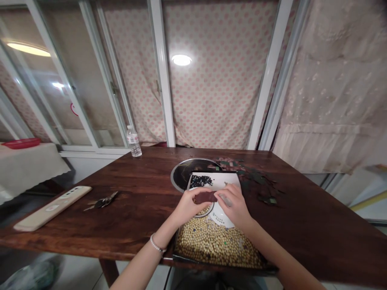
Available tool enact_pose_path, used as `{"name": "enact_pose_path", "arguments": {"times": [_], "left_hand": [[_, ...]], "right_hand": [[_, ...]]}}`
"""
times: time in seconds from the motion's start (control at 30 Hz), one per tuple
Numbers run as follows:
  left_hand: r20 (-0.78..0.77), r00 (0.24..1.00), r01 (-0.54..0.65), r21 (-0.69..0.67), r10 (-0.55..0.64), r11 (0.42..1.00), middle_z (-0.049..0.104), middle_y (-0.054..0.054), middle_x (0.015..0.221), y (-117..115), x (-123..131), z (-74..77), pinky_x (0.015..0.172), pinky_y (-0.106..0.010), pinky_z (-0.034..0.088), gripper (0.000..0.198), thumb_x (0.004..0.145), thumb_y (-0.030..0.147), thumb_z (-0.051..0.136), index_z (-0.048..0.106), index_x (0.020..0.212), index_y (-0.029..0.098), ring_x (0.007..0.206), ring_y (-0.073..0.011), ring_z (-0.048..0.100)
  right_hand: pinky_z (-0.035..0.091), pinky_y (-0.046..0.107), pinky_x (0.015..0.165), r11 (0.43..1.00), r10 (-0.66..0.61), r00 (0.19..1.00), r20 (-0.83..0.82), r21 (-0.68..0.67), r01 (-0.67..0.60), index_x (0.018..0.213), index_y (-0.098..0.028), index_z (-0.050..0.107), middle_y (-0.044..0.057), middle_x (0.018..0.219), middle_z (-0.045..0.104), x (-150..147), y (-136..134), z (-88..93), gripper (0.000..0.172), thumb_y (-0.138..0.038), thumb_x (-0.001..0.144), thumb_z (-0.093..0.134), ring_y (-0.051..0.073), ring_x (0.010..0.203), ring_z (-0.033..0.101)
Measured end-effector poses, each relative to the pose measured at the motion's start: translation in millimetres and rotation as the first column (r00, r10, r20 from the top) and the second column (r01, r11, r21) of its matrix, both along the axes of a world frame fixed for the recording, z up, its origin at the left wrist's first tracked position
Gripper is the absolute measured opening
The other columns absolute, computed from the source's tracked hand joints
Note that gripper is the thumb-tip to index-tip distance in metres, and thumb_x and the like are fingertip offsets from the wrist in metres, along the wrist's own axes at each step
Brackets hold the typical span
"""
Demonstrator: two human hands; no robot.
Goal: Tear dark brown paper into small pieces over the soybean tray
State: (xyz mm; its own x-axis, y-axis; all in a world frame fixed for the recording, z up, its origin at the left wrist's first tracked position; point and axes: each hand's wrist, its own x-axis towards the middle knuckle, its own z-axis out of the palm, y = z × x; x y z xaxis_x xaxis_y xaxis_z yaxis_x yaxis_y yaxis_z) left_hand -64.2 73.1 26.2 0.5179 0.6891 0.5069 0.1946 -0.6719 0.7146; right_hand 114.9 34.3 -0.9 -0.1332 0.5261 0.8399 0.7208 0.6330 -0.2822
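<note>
A small dark maroon strip [207, 197] is held between my two hands above a shallow black-edged tray. My left hand [188, 206] grips its left part, fingers curled over the top and thumb below. At the strip's right end, the fingertips of my right hand [235, 204] pinch it. Under my left hand is a small round bowl [212, 212] with pale yellow beads, partly hidden. Beside it, below my right hand, lies a white dish [223, 222] with a few tiny dark pieces. Pale yellow beads [216, 243] fill the tray's near part; black beads [200, 180] lie at its far left.
Behind the tray sits a round dark plate [181, 171]. Dark green and reddish scraps [260, 181] are scattered to the right. On the left of the wooden table [133, 225] are a phone [51, 209], keys [104, 201] and a water bottle [134, 143].
</note>
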Motion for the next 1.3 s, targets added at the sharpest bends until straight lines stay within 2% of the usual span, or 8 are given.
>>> {"name": "enact_pose_path", "arguments": {"times": [0.4,0.53,0.6,0.67,0.77,0.87,1.17,1.3], "left_hand": [[-0.014,1.000,0.020,0.032,-0.020,0.999,0.069,-0.005,0.101,-3,1,0.0,0.089,-0.033,0.048,0.030,0.072,0.017,0.067,0.065,0.102,0.019,0.095,-0.0180,0.063],[0.086,0.991,-0.106,0.011,0.105,0.994,0.069,-0.005,0.100,4,-2,-2.5,0.085,-0.032,0.050,0.030,0.072,0.022,0.067,0.064,0.102,0.019,0.092,-0.0182,0.065],[0.234,0.924,-0.312,-0.001,0.304,0.950,0.068,-0.006,0.103,11,-5,-3.5,0.087,-0.033,0.050,0.031,0.073,0.026,0.067,0.064,0.103,0.018,0.094,-0.0191,0.064],[0.349,0.820,-0.471,-0.037,0.453,0.881,0.068,-0.007,0.103,18,-8,-4.4,0.088,-0.034,0.050,0.033,0.073,0.029,0.067,0.063,0.104,0.017,0.095,-0.0202,0.064],[0.374,0.788,-0.509,-0.053,0.490,0.859,0.068,-0.007,0.102,23,-11,-6.3,0.087,-0.033,0.051,0.036,0.072,0.031,0.068,0.063,0.104,0.016,0.093,-0.0207,0.064],[0.319,0.831,-0.485,0.016,0.455,0.875,0.069,-0.004,0.099,23,-12,-9.2,0.085,-0.032,0.052,0.034,0.073,0.033,0.067,0.063,0.103,0.019,0.091,-0.0198,0.065],[0.228,0.883,-0.448,0.143,0.411,0.883,0.070,-0.003,0.098,16,-13,-6.1,0.077,-0.027,0.054,0.031,0.076,0.032,0.065,0.061,0.105,0.022,0.084,-0.0177,0.067],[-0.008,0.975,-0.216,0.206,0.223,0.954,0.071,-0.002,0.095,12,-9,-3.6,0.071,-0.025,0.055,0.027,0.075,0.027,0.065,0.063,0.101,0.021,0.079,-0.0165,0.068]], "right_hand": [[0.039,0.031,0.071,0.995,0.102,0.995,0.002,-0.016,-0.102,0.082,-0.020,0.061,0.003,0.074,0.055,1,-1,1.7,0.010,-0.016,0.085,0.053,0.017,0.075,0.049],[0.037,0.029,0.064,0.991,0.086,0.944,-0.317,-0.066,-0.112,0.078,-0.021,0.062,0.000,0.069,0.049,8,2,5.4,0.006,-0.020,0.082,0.057,0.015,0.069,0.046],[0.034,0.026,0.056,0.965,0.113,0.797,-0.594,-0.125,-0.230,0.075,-0.020,0.060,-0.002,0.064,0.043,15,5,8.2,0.007,-0.025,0.081,0.060,0.012,0.060,0.041],[0.029,0.023,0.049,0.874,0.169,0.523,-0.836,-0.118,-0.471,0.069,-0.020,0.053,-0.005,0.058,0.034,24,9,12.0,0.017,-0.031,0.080,0.060,0.009,0.051,0.031],[0.024,0.020,0.043,0.653,0.218,0.101,-0.971,0.068,-0.754,0.062,-0.019,0.040,-0.009,0.054,0.019,35,11,18.2,0.032,-0.034,0.077,0.065,0.007,0.046,0.016],[0.023,0.018,0.042,0.558,0.248,-0.062,-0.967,0.195,-0.807,0.063,-0.020,0.036,-0.009,0.055,0.013,43,12,21.6,0.036,-0.032,0.076,0.067,0.008,0.046,0.009],[0.021,0.023,0.041,0.632,0.320,0.215,-0.923,0.039,-0.774,0.062,-0.023,0.026,-0.009,0.054,0.011,44,13,20.1,0.043,-0.050,0.078,0.056,0.009,0.044,0.009],[0.019,0.023,0.043,0.775,0.217,0.563,-0.798,-0.210,-0.597,0.067,-0.021,0.046,-0.009,0.051,0.019,30,9,15.9,0.029,-0.045,0.078,0.058,0.008,0.043,0.019]]}}
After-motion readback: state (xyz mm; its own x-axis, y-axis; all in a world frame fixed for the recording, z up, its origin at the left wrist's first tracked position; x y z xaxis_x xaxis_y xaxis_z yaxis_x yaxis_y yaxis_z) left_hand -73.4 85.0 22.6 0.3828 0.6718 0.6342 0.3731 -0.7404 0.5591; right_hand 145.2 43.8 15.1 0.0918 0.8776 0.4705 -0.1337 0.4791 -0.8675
